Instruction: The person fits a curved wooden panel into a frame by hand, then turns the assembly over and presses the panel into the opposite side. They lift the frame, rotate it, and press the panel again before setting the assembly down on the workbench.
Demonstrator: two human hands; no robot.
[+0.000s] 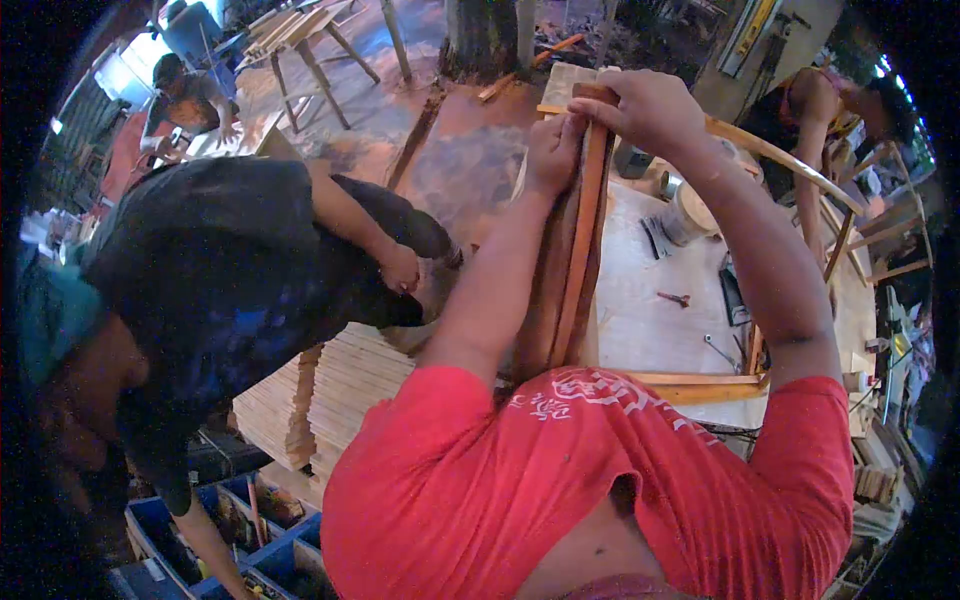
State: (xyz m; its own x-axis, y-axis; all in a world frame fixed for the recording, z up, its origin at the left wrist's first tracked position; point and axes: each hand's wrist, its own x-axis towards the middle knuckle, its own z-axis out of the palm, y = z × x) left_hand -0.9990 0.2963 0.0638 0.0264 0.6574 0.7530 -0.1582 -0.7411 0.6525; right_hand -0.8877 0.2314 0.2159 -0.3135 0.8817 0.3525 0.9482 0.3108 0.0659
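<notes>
A long reddish-brown wooden board (pixel 582 240) runs from my chest out to the far end of the worktable (pixel 640 320). Around the far end of the board my right hand (pixel 648 112) is closed, with its thumb laid over the top. My left hand (pixel 556 152) is closed against the left side of the same board, just nearer to me; its fingertips are partly hidden. A pale wood block (pixel 572 84) lies just beyond both hands. The near end of the board meets my red shirt.
Red-handled pliers (pixel 676 299), a wrench (pixel 718 350) and a round container (pixel 690 213) are on the table. A curved wooden frame (pixel 785 160) stands at right beside a co-worker (pixel 815 110). Another person (pixel 220 250) bends close on my left, over a blue crate (pixel 165 530) and stacked slats (pixel 350 385).
</notes>
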